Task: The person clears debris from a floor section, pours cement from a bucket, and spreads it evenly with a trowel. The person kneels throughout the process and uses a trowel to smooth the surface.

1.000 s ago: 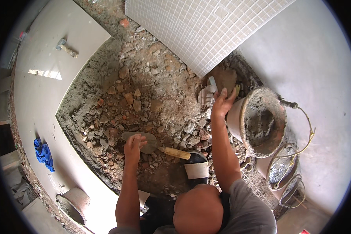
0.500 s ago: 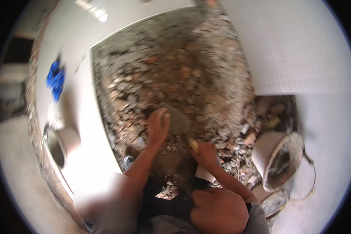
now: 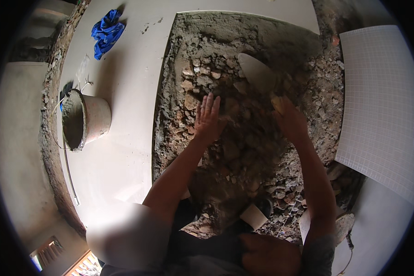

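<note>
A trowel with a rounded, tapering grey blade (image 3: 258,72) is in my right hand (image 3: 293,123), whose fingers wrap round its yellowish handle. Its blade points away to the upper left, over broken rubble (image 3: 234,115) and grey mortar (image 3: 216,34). My left hand (image 3: 208,118) holds nothing; its fingers are spread, palm down, over or on the stones left of the trowel. Whether the palm presses on them I cannot tell.
Pale large tiles (image 3: 128,101) border the rubble on the left, bearing a mortar-smeared bucket (image 3: 96,117) and a crumpled blue cloth or bag (image 3: 108,33). A white gridded panel (image 3: 377,101) lies right. Another bucket (image 3: 345,225) is partly behind my right forearm. A small pale piece (image 3: 254,217) lies near my legs.
My view has shifted. Both hands have reached farther forward and moved apart; the left, formerly beside the trowel blade, is now away from it with fingers spread. The trowel has swung up and right.
</note>
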`<state>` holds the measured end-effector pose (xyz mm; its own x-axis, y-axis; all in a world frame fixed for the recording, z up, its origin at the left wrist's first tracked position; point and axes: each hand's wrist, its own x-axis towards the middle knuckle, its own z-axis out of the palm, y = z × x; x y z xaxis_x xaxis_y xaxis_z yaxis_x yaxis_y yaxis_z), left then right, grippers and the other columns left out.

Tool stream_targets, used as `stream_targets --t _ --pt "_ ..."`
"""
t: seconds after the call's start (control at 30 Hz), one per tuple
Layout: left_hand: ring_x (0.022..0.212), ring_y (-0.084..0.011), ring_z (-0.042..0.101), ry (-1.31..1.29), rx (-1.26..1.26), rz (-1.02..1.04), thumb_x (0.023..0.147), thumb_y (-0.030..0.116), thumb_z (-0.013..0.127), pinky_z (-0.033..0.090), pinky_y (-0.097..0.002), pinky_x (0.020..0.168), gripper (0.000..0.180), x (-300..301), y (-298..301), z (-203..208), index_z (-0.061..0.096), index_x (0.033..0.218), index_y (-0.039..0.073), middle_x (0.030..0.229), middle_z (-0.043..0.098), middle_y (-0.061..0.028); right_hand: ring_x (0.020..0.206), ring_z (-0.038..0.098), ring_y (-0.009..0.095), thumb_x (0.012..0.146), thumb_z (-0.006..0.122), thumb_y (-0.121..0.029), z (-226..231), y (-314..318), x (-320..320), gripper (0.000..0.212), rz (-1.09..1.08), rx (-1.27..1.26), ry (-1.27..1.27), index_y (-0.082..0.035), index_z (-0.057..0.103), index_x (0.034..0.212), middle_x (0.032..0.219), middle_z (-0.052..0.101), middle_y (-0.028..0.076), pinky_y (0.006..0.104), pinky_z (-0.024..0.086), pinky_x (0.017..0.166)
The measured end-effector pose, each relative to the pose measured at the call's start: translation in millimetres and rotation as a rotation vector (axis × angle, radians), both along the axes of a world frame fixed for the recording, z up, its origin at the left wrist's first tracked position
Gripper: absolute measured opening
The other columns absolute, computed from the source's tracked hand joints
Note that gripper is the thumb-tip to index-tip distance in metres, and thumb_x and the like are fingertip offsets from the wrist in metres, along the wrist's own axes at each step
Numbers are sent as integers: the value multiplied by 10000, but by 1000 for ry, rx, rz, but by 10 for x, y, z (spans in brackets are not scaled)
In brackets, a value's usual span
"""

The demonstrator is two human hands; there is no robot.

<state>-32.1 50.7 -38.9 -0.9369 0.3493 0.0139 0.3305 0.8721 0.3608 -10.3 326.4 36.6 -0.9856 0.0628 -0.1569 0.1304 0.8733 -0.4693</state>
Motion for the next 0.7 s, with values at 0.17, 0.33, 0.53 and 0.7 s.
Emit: stream_targets --t 0.17,0.33,0.53,0.7 --pt "1270 -305 392 -72 41 -93 896 343 560 251 -482 1078 479 -242 134 -119 473 1298 99 1387 401 -142 903 632 364 838 640 -232 202 -142 95 480 59 -66 -138 -99 472 1266 1052 620 169 459 501 747" --pt "1231 -314 420 -25 172 369 895 285 556 262 -484 1062 438 -607 -229 -127 481 1296 126 1369 417 -141 959 633 344 837 655 -237 294 -135 259 504 -73 -147 -79 -74 477 1280 1076 619 183 441 497 796" --pt "1282 -271 389 256 -61 -176 904 362 542 195 -509 1102 517 -796 32 -106 423 1354 136 1387 408 -127 980 626 352 851 645 -220 256 -123 364 513 -214 -220 -129 -33 474 1297 1097 609 209 397 495 817" --pt "1179 -228 499 92 -169 -366 891 405 566 225 -500 1095 488 -828 463 -30 492 1283 124 1290 500 -77 960 631 309 869 627 -208 259 -95 609 514 -371 -370 -214 -10 461 1313 1075 621 205 382 489 830"
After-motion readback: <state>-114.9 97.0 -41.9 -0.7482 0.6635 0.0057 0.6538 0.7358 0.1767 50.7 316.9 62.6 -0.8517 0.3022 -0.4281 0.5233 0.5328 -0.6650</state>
